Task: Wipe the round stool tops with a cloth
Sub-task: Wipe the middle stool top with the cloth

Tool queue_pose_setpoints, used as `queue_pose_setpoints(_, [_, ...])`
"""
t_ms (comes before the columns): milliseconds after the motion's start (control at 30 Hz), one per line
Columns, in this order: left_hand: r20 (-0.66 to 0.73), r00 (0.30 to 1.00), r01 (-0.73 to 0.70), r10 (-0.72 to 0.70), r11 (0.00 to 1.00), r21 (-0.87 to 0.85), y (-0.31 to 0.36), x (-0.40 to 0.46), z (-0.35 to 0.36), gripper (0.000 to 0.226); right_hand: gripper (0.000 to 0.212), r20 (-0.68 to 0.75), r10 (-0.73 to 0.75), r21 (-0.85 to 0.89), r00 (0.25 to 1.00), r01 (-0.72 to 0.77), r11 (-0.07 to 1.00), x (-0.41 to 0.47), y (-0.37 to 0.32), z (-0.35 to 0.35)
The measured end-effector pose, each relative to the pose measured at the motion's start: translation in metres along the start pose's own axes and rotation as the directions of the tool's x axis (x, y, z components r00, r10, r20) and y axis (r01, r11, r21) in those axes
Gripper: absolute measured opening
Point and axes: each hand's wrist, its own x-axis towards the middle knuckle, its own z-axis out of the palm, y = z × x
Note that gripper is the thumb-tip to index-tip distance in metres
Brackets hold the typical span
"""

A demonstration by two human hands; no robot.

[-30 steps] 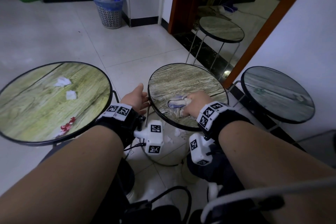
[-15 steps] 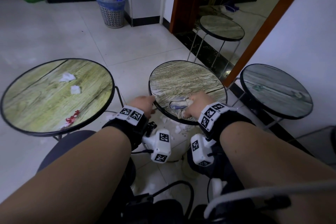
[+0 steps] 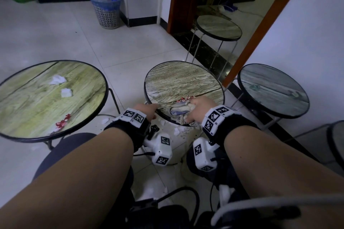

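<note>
A: Pale, bunched fabric with a blue edge, that was the cloth (image 3: 180, 112), lying at the near rim of the middle stool top (image 3: 183, 82), part of it hanging over the edge.

B: And the hands?

A: The right hand (image 3: 200, 108) lay curled over the cloth, fingers bent into it and holding it against the wood-grain top. The left hand (image 3: 146, 110) was just to the cloth's left, at the black rim of that same stool, fingers curled down; whether it gripped the rim I could not tell.

B: Anything beyond the right hand's fingers?

A: A small red-and-white scrap (image 3: 184, 99), touching the far side of the cloth.

B: What lay out to the left of the left hand?

A: A larger green stool top (image 3: 37, 109), well apart, with two white paper bits (image 3: 61, 85) and some red shreds (image 3: 63, 121) on it.

B: To the right of the right hand?

A: A grey-blue stool top (image 3: 275, 95) against the white wall. Past both hands stood a fourth stool (image 3: 218, 27) in a doorway, and farther off to the left a full waste basket (image 3: 107, 11). White crumbs (image 3: 176, 131) lay on the tiled floor under the hands.
</note>
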Motion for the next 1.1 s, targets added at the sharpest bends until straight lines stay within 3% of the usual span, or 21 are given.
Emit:
queue_pose_setpoints(100, [0.022,1.000,0.007,-0.007,1.000,0.016,0.001,0.005,0.009,0.044,0.039,-0.005,-0.017,0.008,1.000,0.017,1.000,0.002,0.005,-0.002])
queue_pose_setpoints(200, [-0.040,0.994,0.094,-0.101,0.983,-0.156,0.002,0.011,0.011,0.039,0.041,-0.015,-0.014,0.023,1.000,0.015,1.000,0.003,0.011,-0.005])
queue_pose_setpoints(300, [-0.065,0.997,0.042,-0.046,0.998,-0.053,0.005,0.010,0.003,0.039,0.044,-0.034,-0.006,0.069,0.999,0.008,0.998,0.001,0.018,-0.008])
queue_pose_setpoints(367, [-0.140,0.990,-0.009,-0.028,0.966,-0.257,0.010,0.007,0.000,0.019,0.054,-0.045,0.012,0.084,0.999,-0.009,0.996,0.000,0.024,-0.011])
queue_pose_setpoints(400, [-0.201,0.978,-0.086,0.045,0.977,-0.197,0.011,0.006,0.002,0.009,0.054,-0.047,0.020,0.083,0.999,-0.016,0.996,0.001,0.026,-0.011])
queue_pose_setpoints(433, [-0.236,0.969,-0.113,0.077,0.983,-0.142,0.011,0.011,0.005,0.017,0.051,-0.048,0.025,0.080,0.999,-0.021,0.997,0.001,0.027,-0.012])
queue_pose_setpoints(600, [-0.363,0.911,-0.241,0.199,0.968,-0.074,0.015,0.017,0.005,0.009,0.032,-0.051,0.041,0.068,0.998,-0.037,0.997,0.007,0.027,-0.010])
queue_pose_setpoints(800, [-0.271,0.933,-0.247,0.239,0.969,0.003,0.023,0.029,-0.006,0.050,0.027,-0.051,0.044,0.054,0.998,-0.042,0.998,0.014,0.019,-0.012])
queue_pose_setpoints(900, [-0.221,0.947,-0.237,0.232,0.972,0.004,0.027,0.035,-0.010,0.047,0.028,-0.042,0.051,0.045,0.998,-0.049,0.998,0.021,0.014,-0.014])
queue_pose_setpoints(1100, [-0.207,0.956,-0.217,0.208,0.976,-0.021,0.035,0.046,-0.014,0.050,0.056,-0.077,0.046,0.022,0.996,-0.044,0.999,0.026,0.002,-0.019])
